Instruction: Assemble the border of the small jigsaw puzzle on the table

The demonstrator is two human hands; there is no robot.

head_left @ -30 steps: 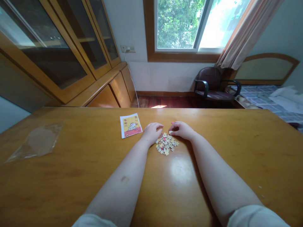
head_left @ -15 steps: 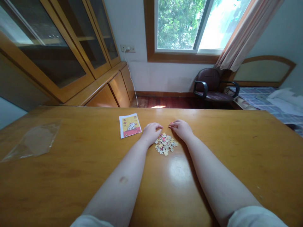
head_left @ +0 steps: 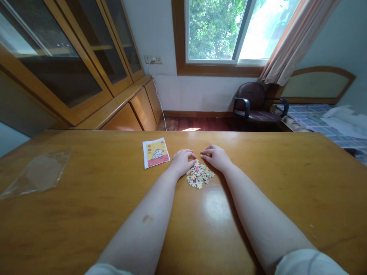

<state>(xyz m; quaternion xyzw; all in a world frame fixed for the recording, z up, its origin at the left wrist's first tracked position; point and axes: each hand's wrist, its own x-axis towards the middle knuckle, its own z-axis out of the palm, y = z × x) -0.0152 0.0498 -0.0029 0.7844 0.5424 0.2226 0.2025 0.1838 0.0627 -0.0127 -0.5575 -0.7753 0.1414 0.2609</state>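
Observation:
A loose heap of small jigsaw puzzle pieces (head_left: 200, 175), mostly pale grey and yellow with some pink, lies on the wooden table (head_left: 114, 206). At the heap's upper left edge rests my left hand (head_left: 182, 161), its fingers curved and slightly apart from the thumb; I make out no piece in it. Just beyond the heap on the right, my right hand (head_left: 217, 156) pinches a small puzzle piece (head_left: 201, 154) between thumb and fingertips. Left of my hands lies a picture card (head_left: 156, 152) showing a white cartoon figure on yellow and red.
A clear plastic bag (head_left: 40, 172) lies flat at the table's left. Behind the table are a glass-doored cabinet (head_left: 100, 88), a dark office chair (head_left: 252, 100) and a bed (head_left: 315, 116). A white cord (head_left: 156, 89) hangs from the wall socket.
My right hand has moved slightly left, closer to my left hand, and the red tint seen at its fingertips no longer shows. My left hand stays beside the heap. The view has shifted a little.

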